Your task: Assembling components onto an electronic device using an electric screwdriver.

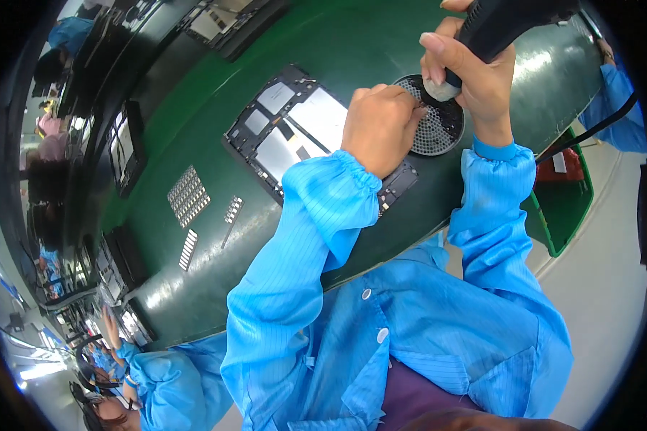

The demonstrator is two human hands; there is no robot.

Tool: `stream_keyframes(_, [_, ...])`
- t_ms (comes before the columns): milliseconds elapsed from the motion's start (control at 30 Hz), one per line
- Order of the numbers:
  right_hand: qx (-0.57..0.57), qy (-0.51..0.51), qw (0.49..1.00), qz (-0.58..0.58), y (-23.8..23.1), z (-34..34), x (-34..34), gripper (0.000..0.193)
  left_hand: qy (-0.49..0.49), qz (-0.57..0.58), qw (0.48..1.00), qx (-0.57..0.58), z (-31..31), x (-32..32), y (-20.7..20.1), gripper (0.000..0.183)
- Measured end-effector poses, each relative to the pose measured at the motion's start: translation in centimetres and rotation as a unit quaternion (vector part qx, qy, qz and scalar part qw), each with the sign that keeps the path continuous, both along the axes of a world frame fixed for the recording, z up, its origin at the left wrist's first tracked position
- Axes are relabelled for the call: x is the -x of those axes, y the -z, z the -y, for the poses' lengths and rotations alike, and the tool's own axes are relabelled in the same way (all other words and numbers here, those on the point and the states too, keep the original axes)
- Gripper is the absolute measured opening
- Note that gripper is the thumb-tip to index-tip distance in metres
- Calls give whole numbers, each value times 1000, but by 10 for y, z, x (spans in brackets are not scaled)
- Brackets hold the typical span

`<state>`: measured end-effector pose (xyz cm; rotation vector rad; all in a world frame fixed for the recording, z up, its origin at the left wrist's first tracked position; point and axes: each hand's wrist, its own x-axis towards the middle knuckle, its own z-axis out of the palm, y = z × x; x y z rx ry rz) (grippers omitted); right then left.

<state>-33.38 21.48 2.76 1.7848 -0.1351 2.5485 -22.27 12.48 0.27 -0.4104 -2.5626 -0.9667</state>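
My right hand (485,82) is wrapped round a thick black hand-held tool (507,29) with a pale, rounded end (441,90); its exact kind does not show. That end hangs over a round black dish (438,140) with a perforated grey face. My left hand (381,128) is closed, thumb and fingertips pinched together at the dish's left side. Whatever lies in the pinch is too small or hidden to make out. Under the left wrist lies an opened flat device (273,147), black-framed with silver panels inside. My left hand and sleeve cover part of it.
On the green table (216,136) lie a sheet of small parts (188,197) and two smaller strips of parts (187,250). More black devices (124,147) stand along the far left. A green bin (561,215) sits below the right edge. A co-worker (169,388) works at lower left.
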Motion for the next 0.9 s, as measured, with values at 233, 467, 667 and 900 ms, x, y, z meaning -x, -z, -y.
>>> stream_keyframes(233, [-357, 305, 840, 272, -31, -35, -32, 44, -13, -48, 987, 154, 4, -1, 6, 9])
stream_keyframes(467, [-387, 310, 828, 262, -34, -41, -40, 42, -15, 26, 959, 281, -4, -18, 3, 18])
stream_keyframes(667, [-416, 314, 819, 241, -24, -39, -35, 41, 70, 58, 983, 157, -17, -61, 1, 19])
stream_keyframes(900, [-119, 125, 985, 15, 2, 1, -2, 36, 64, -17, 997, 32, -11, -61, 4, 20])
